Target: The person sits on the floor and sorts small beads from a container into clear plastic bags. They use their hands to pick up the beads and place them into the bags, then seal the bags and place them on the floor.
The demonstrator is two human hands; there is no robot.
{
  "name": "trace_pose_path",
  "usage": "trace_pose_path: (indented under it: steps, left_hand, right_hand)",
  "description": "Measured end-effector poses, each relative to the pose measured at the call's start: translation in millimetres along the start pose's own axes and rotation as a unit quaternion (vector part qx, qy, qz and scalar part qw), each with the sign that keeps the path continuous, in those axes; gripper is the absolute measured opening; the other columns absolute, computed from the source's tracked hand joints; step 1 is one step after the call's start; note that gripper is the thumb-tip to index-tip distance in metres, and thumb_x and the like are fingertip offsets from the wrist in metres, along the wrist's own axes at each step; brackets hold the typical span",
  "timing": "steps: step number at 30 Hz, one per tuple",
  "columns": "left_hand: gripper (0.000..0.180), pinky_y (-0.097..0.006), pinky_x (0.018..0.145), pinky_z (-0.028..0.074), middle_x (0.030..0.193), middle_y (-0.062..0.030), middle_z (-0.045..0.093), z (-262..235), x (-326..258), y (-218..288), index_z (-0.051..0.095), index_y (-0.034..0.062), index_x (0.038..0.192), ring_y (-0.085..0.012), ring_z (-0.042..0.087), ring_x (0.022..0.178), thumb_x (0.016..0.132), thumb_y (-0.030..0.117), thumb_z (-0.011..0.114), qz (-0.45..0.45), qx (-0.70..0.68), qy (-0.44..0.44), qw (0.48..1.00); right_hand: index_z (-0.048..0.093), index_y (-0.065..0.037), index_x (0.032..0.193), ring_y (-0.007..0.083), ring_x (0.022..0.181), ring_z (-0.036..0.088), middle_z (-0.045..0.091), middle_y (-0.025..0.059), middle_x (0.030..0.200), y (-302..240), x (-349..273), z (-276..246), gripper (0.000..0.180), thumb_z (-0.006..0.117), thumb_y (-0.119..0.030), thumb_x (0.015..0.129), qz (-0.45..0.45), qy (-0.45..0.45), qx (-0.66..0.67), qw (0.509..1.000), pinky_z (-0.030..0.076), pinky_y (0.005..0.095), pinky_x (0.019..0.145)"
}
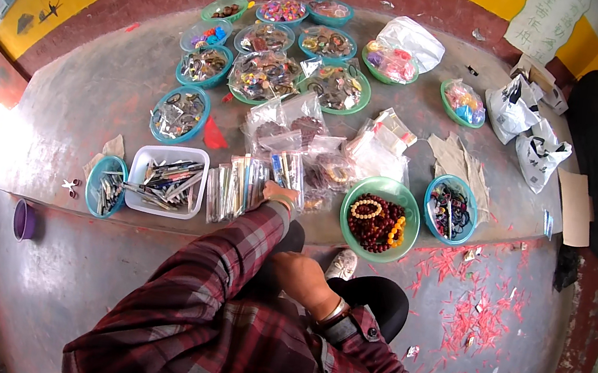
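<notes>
Platform (87,84), raised and grey, fills most of the view (head cam.); person seated at its near edge, w/ both hands visible. White carrier bags (511,110) stand toward the R end. Green basin (396,190) at the near edge, R of centre, holds strung beads (379,228), mostly dark red. White tub (200,184) sits near edge, L of centre, full of loose pens; narrow blue basin (94,192) just beside it holds more pen-like pcs. Clear packets (234,185) of pens, the things being handled, lie in an overlapping row immediately R of the tub. R hand (303,278) is low over the lap, well apart from the goods; its grip looks curled in, fingers mostly hidden, so contents (if any) can't be told. L hand (279,193) is at the R end of the packet row, apparently touching; its fingertips are hidden, so can't tell if the grip is clamped on a packet or apart. Loose pens (164,186) lie crosswise in the tub. Progress (judged): packets in row look bagged and set out, i.e. done; tub pens remain unbagged; arranging seems partway, w/ packets near L hand less evenly aligned.
</notes>
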State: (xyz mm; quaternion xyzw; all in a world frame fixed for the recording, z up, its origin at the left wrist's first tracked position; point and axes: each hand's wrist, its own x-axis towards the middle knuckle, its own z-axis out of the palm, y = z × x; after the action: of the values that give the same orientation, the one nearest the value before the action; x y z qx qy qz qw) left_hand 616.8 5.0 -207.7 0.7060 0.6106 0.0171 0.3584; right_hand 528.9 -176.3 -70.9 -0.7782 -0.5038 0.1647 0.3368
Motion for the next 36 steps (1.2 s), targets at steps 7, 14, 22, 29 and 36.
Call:
trace_pose_path:
  steps: [7, 14, 22, 29, 36]
  left_hand:
    - [0.050, -0.037, 0.073, 0.047, 0.089, -0.0232, 0.060, -6.8, 17.3, -9.7, 0.051, -0.0091, 0.094, -0.0304, 0.060, 0.084, 0.059, 0.017, 0.075, 0.036, -0.140, -0.154, 0.977]
    - [0.045, -0.039, 0.067, 0.042, 0.083, -0.0154, 0.061, -59.4, -2.4, -26.5, 0.055, -0.0076, 0.092, -0.0236, 0.058, 0.076, 0.059, 0.014, 0.077, 0.099, -0.341, -0.259, 0.898]
    - [0.027, -0.045, 0.078, 0.045, 0.090, -0.0068, 0.060, -170.6, -18.7, -73.0, 0.056, 0.0090, 0.098, -0.0227, 0.060, 0.086, 0.073, 0.005, 0.065, -0.054, -0.550, -0.319, 0.770]
    - [0.021, -0.043, 0.076, 0.047, 0.087, -0.0065, 0.062, -232.9, 35.2, -132.0, 0.059, 0.0076, 0.094, -0.0216, 0.059, 0.085, 0.074, 0.007, 0.065, -0.113, -0.567, -0.256, 0.774]
    - [0.028, -0.045, 0.069, 0.049, 0.091, -0.0107, 0.062, -271.8, 165.4, -227.0, 0.058, 0.0039, 0.098, -0.0228, 0.061, 0.081, 0.071, 0.006, 0.066, -0.129, -0.262, -0.375, 0.880]
  right_hand:
    - [0.057, -0.006, 0.078, 0.0337, 0.071, 0.059, 0.059, 0.0154, 0.073, 1.1, 4.2, -0.7, 0.012, 0.050, -0.016, 0.079, 0.005, -0.047, -0.033, 0.998, 0.047, 0.0423, 0.063]
    - [0.060, -0.007, 0.086, 0.0359, 0.073, 0.059, 0.061, 0.0172, 0.081, 6.3, 5.2, 7.5, 0.017, 0.049, -0.019, 0.081, 0.036, -0.034, -0.010, 0.999, 0.047, 0.0442, 0.065]
    - [0.059, -0.006, 0.082, 0.0372, 0.074, 0.057, 0.061, 0.0180, 0.080, 5.1, 2.3, 6.8, 0.019, 0.047, -0.020, 0.081, 0.043, -0.046, -0.009, 0.998, 0.045, 0.0467, 0.065]
    - [0.061, -0.007, 0.083, 0.0358, 0.073, 0.058, 0.061, 0.0175, 0.076, 14.0, 0.0, 18.4, 0.019, 0.050, -0.022, 0.081, 0.051, -0.065, -0.050, 0.995, 0.045, 0.0440, 0.065]
    - [0.062, -0.007, 0.082, 0.0348, 0.072, 0.058, 0.061, 0.0169, 0.074, 21.3, -1.0, 30.4, 0.019, 0.050, -0.022, 0.081, 0.042, -0.096, -0.076, 0.992, 0.045, 0.0441, 0.065]
